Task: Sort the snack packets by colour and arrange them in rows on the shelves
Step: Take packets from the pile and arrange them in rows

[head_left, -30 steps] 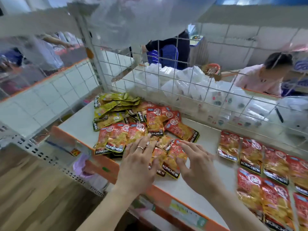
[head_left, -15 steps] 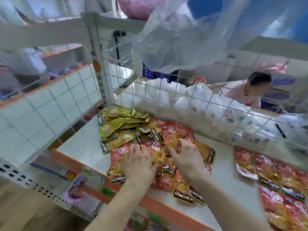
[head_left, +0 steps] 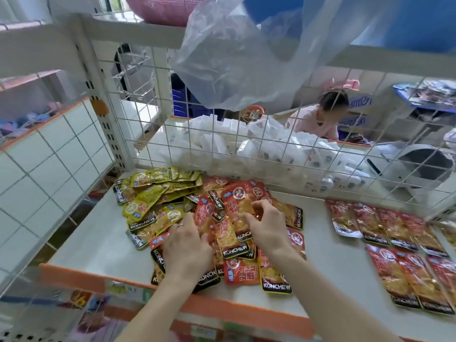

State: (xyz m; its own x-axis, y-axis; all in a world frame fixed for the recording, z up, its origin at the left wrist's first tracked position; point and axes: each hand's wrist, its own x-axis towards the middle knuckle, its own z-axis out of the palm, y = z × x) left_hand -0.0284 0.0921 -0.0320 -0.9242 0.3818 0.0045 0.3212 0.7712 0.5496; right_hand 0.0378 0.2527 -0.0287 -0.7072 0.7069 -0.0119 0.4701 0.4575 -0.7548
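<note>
Head view: my right hand [head_left: 267, 225] pinches one red packet [head_left: 238, 206] atop the mixed pile [head_left: 246, 272]. My left hand [head_left: 187, 245] lies on the pile, seemingly flat, though blur hides its fingertips. I would lift the top packet only, pinning the rest, then carry it right across the bare shelf [head_left: 333, 255] to the red rows [head_left: 394, 243], clear of the wire mesh [head_left: 271, 169] behind and the orange front edge [head_left: 74, 275]
</note>
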